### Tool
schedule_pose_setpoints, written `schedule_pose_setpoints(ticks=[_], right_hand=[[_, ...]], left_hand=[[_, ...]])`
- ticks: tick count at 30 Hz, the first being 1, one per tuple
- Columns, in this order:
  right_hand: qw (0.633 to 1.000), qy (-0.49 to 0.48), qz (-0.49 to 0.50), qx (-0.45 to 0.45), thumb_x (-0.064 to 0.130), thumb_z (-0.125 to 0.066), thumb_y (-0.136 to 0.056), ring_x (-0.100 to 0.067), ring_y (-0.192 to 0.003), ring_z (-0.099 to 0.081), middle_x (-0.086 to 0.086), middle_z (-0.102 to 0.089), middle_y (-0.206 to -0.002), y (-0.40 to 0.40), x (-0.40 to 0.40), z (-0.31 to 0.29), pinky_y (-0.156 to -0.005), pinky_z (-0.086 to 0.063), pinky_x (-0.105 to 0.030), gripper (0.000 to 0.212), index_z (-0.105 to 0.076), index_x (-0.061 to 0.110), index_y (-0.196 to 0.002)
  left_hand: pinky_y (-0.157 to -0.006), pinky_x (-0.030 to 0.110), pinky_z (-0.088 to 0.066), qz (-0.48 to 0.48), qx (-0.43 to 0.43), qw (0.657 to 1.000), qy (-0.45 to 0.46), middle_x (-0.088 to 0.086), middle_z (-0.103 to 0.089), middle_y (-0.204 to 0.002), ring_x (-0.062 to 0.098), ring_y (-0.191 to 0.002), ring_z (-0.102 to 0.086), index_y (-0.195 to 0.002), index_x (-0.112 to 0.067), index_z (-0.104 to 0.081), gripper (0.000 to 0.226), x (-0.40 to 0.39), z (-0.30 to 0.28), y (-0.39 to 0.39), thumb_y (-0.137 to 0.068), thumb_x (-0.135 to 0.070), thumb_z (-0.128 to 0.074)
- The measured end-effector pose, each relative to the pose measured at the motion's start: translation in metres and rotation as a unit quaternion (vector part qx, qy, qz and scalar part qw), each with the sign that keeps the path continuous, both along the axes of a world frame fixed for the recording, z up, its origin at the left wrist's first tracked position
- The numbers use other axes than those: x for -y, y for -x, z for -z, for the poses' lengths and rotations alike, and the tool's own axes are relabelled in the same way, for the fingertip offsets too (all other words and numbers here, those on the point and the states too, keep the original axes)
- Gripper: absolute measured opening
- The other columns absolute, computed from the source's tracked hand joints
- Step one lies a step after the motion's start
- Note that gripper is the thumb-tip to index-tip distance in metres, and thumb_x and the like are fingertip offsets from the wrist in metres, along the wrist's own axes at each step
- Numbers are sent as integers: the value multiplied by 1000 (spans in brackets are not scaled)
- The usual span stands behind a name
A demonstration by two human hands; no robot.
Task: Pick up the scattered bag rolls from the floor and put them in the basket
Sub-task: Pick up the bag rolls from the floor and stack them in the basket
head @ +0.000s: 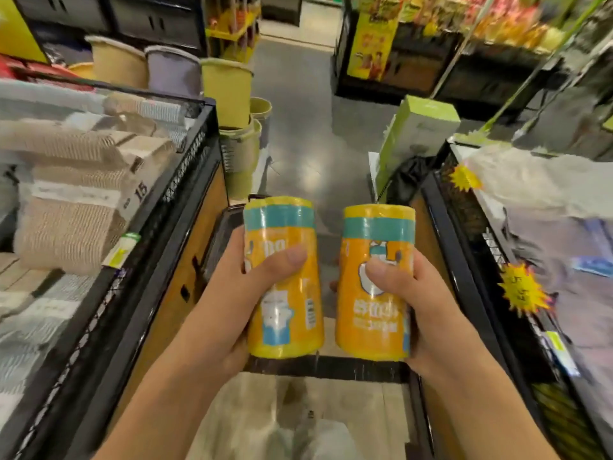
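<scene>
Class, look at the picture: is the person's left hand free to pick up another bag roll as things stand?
Probably not. The left hand is already wrapped around a yellow bag roll, and the right hand holds a second roll. One roll would likely have to be put down first.

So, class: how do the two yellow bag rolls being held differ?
The left roll, in the left hand, shows a barcode at its side; the right roll, in the right hand, shows none. The left roll's top reaches slightly higher in the picture. Both are upright, yellow with a teal band, each with a thumb across its front.
</scene>
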State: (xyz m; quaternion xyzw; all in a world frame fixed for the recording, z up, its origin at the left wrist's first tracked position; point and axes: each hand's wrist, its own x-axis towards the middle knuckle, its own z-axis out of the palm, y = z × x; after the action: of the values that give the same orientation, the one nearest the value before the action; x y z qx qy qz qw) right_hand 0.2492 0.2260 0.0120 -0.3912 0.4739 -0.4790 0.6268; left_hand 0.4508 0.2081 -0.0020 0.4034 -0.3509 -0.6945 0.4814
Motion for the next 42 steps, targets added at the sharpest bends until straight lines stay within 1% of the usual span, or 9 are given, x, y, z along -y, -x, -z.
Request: schedule_pose_setpoints(ticks=[3,6,13,17,19,27,32,35,42], right_hand=[[1000,-5,16,-7,36,-81,-59,-32,-94,-75,-12,-75,-105,24,41,9,-69,-60,-41,69,-61,20,-123],[1000,-2,19,-11,36,-81,-58,-31,-94,-76,-11,-76,-105,50,87,16,-68,-61,-39,67,-62,22,-121],[999,-4,-21,-24,42,-81,-55,-30,-97,-75,-8,-75,-107,104,201,18,-71,-62,-41,71,-62,27,-121],[999,8,-34,-20,41,-80,-58,-33,-95,-75,-11,-75,-108,113,260,20,-70,-60,-45,70,-62,25,-123],[998,7,-50,-24,42,-80,-59,-32,-96,-75,-9,-75,-108,115,288,22,-71,-60,-46,70,-61,24,-124],[989,-14,-130,-63,31,-77,-68,-24,-94,-76,1,-77,-102,91,415,32,-69,-62,-38,52,-61,30,-117],[979,-22,-181,-94,33,-84,-58,-29,-95,-75,-7,-76,-105,57,496,33,-71,-62,-43,62,-63,27,-116],[966,-18,-243,-93,33,-84,-61,-31,-97,-75,-10,-75,-107,29,537,32,-72,-62,-44,57,-66,29,-114],[916,-34,-394,-71,26,-82,-68,-24,-88,-76,-6,-77,-100,-43,606,50,-68,-60,-38,38,-72,35,-103]], left_hand=[[-65,42,-60,-3,22,1000,-7,7,-75,-99,26,-84,-76,-120,-26,-61,63,46,6,20,-61,-30,-84],[-62,38,-60,-20,37,999,-8,4,-75,-95,23,-81,-76,-119,-27,-61,60,92,11,45,-62,-33,-78],[-64,38,-60,-77,53,996,-2,3,-74,-95,24,-83,-75,-118,-28,-62,60,184,8,93,-61,-30,-83],[-66,44,-60,-129,61,990,-1,4,-74,-98,27,-86,-75,-120,-29,-61,70,232,6,104,-54,-40,-82],[-66,43,-60,-155,63,986,9,3,-74,-98,25,-86,-75,-121,-28,-61,66,256,8,106,-58,-34,-83],[-65,39,-59,-213,30,977,-1,1,-75,-95,23,-84,-75,-119,-26,-62,57,360,29,90,-65,-29,-80],[-65,36,-59,-282,-5,959,-28,0,-73,-93,21,-81,-74,-116,-27,-61,60,415,39,68,-61,-28,-84],[-65,38,-60,-325,-14,945,-33,1,-74,-94,23,-83,-75,-116,-28,-62,62,434,41,46,-59,-26,-85],[-61,36,-60,-492,-19,868,-62,1,-76,-94,25,-83,-76,-116,-26,-62,57,446,53,9,-62,-26,-81]])
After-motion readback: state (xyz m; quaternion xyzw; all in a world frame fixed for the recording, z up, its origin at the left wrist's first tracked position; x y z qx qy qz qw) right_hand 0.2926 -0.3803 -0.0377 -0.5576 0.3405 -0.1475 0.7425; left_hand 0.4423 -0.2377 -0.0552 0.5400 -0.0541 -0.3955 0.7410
